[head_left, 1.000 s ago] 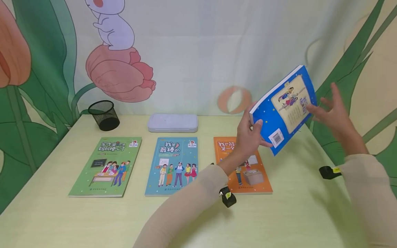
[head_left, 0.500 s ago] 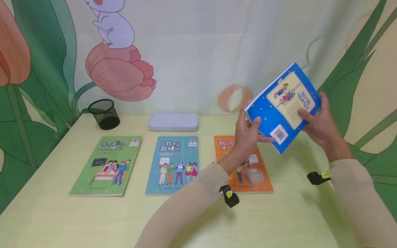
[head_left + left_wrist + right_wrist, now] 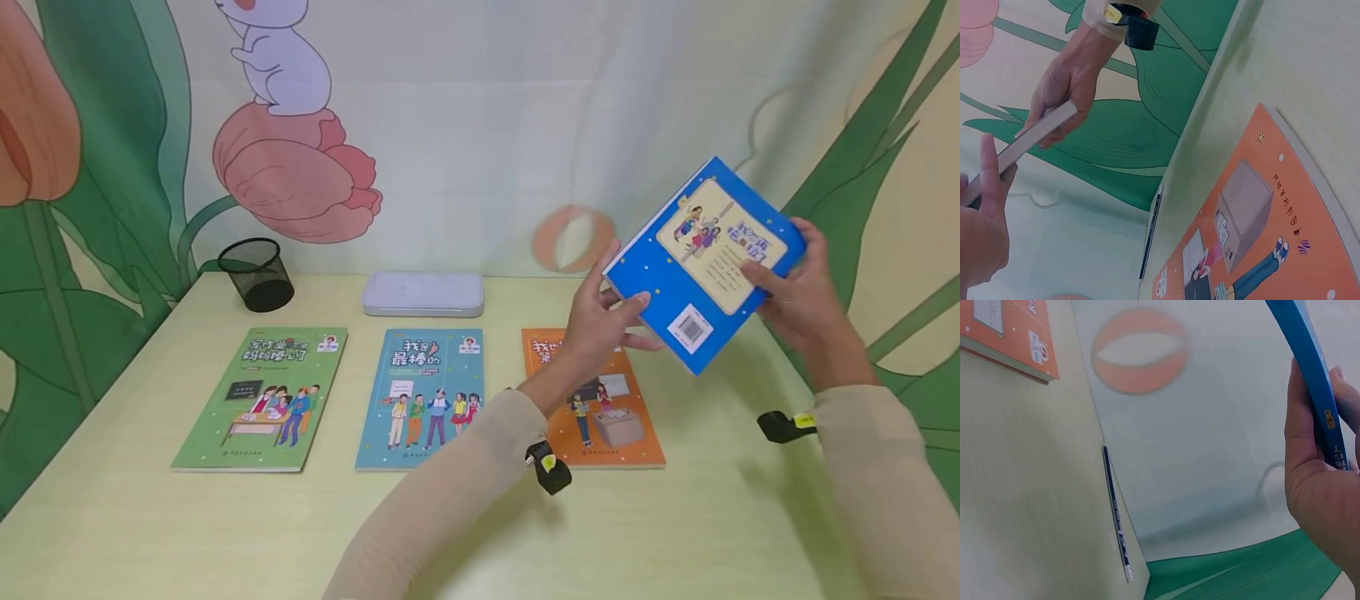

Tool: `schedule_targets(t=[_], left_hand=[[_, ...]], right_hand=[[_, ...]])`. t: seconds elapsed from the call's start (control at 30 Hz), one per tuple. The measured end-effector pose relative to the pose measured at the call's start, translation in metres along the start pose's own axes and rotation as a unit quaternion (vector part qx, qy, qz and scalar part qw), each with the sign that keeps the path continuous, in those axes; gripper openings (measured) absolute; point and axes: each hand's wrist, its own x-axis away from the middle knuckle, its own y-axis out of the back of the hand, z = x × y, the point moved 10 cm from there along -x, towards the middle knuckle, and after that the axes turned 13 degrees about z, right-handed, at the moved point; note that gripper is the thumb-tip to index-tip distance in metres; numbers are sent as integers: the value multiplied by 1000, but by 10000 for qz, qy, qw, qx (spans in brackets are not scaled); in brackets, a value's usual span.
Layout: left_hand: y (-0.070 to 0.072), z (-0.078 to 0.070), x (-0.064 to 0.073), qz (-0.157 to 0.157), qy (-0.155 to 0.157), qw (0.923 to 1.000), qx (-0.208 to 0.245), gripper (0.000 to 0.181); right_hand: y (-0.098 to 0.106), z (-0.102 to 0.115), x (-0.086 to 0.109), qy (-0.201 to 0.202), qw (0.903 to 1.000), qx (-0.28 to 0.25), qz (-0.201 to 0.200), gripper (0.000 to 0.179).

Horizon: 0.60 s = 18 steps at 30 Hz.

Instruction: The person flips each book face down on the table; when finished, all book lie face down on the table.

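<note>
A blue book (image 3: 660, 287) is held tilted in the air above the right part of the table, its back cover with a barcode toward the head camera. My left hand (image 3: 592, 321) grips its lower left edge, thumb on the cover and fingers behind. On the opposite edge my right hand (image 3: 806, 304) pinches it, with the thumb lying on the back cover. The right wrist view shows the blue spine (image 3: 1322, 394) between that thumb and fingers. Below my left arm lies an orange book (image 3: 622, 425), partly covered by the hand and forearm.
A teal book (image 3: 420, 400) and a green book (image 3: 262, 400) lie flat to the left. Behind them stand a pale pencil case (image 3: 423, 294) and a black mesh pen cup (image 3: 257, 275). In the right wrist view a dark pencil (image 3: 1116, 515) lies along the table's back edge, by the curtain.
My right hand has come in from the right and taken hold of the blue book's right side. The book's back cover has turned more toward the head camera.
</note>
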Motion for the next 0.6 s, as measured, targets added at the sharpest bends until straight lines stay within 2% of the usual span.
schedule_targets(t=[0.07,0.17,0.37,0.6], left_hand=[[-1,0,-1,129,-14,9999,-96,80],[-3,2,-1,344,78,9984,-439,84],[-2,12,0,723,395,9900,-1147,85],[-2,16,1,1063,743,9793,-1554,90]], right_hand=[[4,3,0,-63,10000,38,20,77],[8,7,1,-227,9991,362,16,80],[13,9,4,-424,9945,960,16,86],[17,6,7,-443,9934,1012,302,86]])
